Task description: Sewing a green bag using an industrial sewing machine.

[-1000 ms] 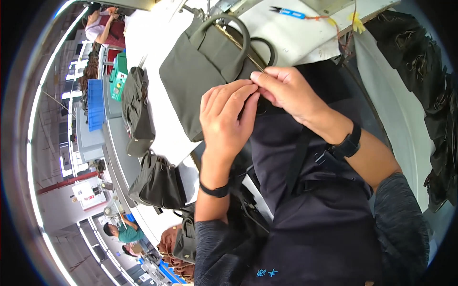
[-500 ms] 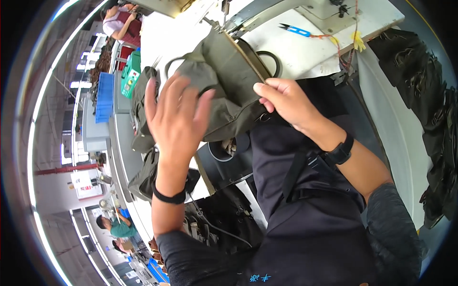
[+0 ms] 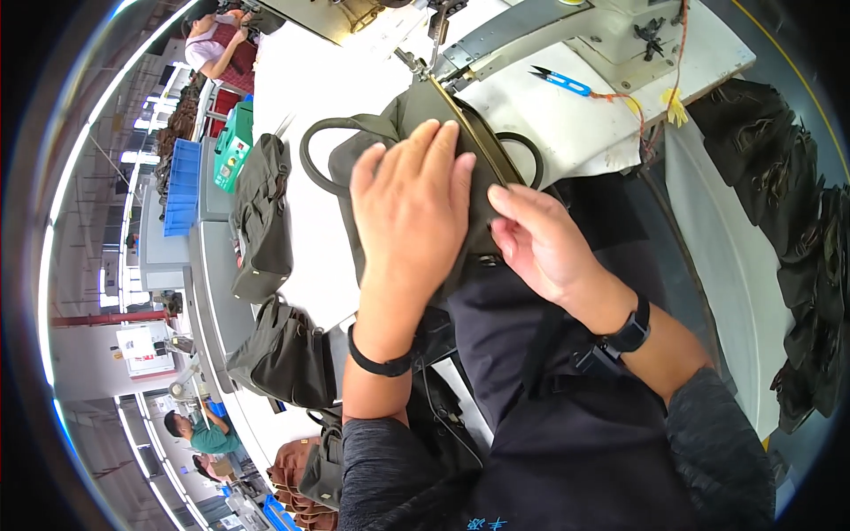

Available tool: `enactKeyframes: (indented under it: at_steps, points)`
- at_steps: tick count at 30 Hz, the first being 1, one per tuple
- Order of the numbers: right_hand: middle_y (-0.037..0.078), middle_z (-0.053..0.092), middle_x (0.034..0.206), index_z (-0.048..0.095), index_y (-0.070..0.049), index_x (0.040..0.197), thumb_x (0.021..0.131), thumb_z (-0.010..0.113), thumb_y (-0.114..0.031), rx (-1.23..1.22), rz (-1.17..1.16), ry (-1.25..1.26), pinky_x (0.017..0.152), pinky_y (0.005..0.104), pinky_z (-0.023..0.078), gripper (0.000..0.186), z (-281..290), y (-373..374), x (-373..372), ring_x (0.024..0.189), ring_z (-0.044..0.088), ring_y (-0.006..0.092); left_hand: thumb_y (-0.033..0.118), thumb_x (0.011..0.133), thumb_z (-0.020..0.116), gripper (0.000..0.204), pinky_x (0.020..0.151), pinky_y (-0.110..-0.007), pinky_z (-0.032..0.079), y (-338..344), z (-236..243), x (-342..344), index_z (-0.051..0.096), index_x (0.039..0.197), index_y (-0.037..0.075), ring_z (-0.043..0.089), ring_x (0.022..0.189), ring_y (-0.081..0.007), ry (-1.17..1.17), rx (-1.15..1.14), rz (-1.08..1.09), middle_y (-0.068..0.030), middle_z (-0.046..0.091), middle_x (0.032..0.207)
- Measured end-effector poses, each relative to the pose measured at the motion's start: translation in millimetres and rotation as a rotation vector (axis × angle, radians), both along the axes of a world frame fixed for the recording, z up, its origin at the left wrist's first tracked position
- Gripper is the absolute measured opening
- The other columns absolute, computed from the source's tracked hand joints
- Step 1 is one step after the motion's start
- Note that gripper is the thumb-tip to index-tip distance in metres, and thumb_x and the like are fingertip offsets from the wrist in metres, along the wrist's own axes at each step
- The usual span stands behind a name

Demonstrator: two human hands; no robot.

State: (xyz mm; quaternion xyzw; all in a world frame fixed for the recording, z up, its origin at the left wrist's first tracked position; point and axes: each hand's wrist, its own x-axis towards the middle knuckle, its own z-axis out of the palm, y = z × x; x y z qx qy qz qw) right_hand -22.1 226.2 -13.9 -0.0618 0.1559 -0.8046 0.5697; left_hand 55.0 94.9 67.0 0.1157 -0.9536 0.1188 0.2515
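Both hands are working on an olive-green handbag (image 3: 376, 159) that is lying at the near edge of the white bench (image 3: 310, 80), its lower part hanging over that edge toward the person's dark apron (image 3: 567, 442). The left hand (image 3: 412, 212) is lying flat, palm down, on the bag's side panel, fingers spread and pointing away toward the sewing machine (image 3: 567, 26) at the far edge, wrist straight, with a black band (image 3: 379, 361) around it. The forearm is rising steeply from the lower edge of the view in a grey sleeve. The right hand (image 3: 540, 243) is sitting just beside the left one, curled, its fingertips (image 3: 503, 232) pressing and pinching at the bag's fabric close to the brass-coloured zip edge (image 3: 478, 133); whether any fold is truly caught between thumb and fingers cannot be told. A dark watch (image 3: 630, 332) is circling the right wrist, and that forearm is angling in from the lower right.

One carry handle (image 3: 319, 146) is looping out on the left of the bag, another (image 3: 529, 155) is arching on the right. Blue thread snips (image 3: 558, 81) are lying on the far right part of the bench. Two more green bags (image 3: 261, 221) (image 3: 283, 354) are resting along the bench's left edge, and dark bags (image 3: 797, 221) are piling up at the right.
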Motion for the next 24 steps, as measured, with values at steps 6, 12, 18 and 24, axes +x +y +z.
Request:
enactKeyframes:
  at_steps: [6, 12, 18, 24]
  points:
    - [-0.001, 0.057, 0.076, 0.060, -0.009, 0.085, 0.109, 0.062, -0.024, 0.128, 0.003, 0.198, 0.059, 0.0239, 0.041, 0.029, 4.1, 2.4, -4.8, 0.063, 0.052, 0.0077, 0.021, 0.102, 0.065, 0.035, 0.111, -0.041, 0.039, 5.3, 2.0, 4.8, 0.069, 0.136, 0.013, 0.068, 0.118, -0.0207, -0.042, 0.082, 0.118, -0.0050, 0.072, 0.132]
    - [-0.001, 0.055, 0.078, 0.061, -0.004, 0.088, 0.110, 0.059, -0.021, 0.167, 0.038, 0.248, 0.056, 0.0239, 0.044, 0.028, 16.0, 5.9, -15.6, 0.065, 0.052, 0.0063, 0.022, 0.100, 0.067, 0.038, 0.112, -0.041, 0.035, 10.4, 17.0, -0.5, 0.069, 0.137, 0.013, 0.067, 0.118, -0.0204, -0.126, 0.175, 0.200, -0.0054, 0.071, 0.134]
    - [0.000, 0.058, 0.076, 0.061, -0.002, 0.084, 0.110, 0.059, -0.022, 0.196, 0.060, 0.510, 0.055, 0.0211, 0.043, 0.033, 12.6, -1.4, -29.3, 0.062, 0.052, 0.0053, 0.022, 0.100, 0.068, 0.038, 0.112, -0.040, 0.034, 2.4, 10.8, -7.8, 0.069, 0.137, 0.013, 0.067, 0.118, -0.0204, -0.122, 0.195, 0.228, -0.0059, 0.071, 0.133]
    - [-0.001, 0.057, 0.073, 0.060, -0.004, 0.082, 0.110, 0.059, -0.023, 0.213, 0.045, 0.441, 0.055, 0.0221, 0.042, 0.034, 5.8, -18.1, -34.1, 0.061, 0.051, 0.0051, 0.022, 0.101, 0.067, 0.039, 0.112, -0.043, 0.036, -14.3, 2.7, -15.9, 0.068, 0.139, 0.014, 0.066, 0.119, -0.0233, -0.077, 0.182, 0.207, -0.0088, 0.070, 0.132]
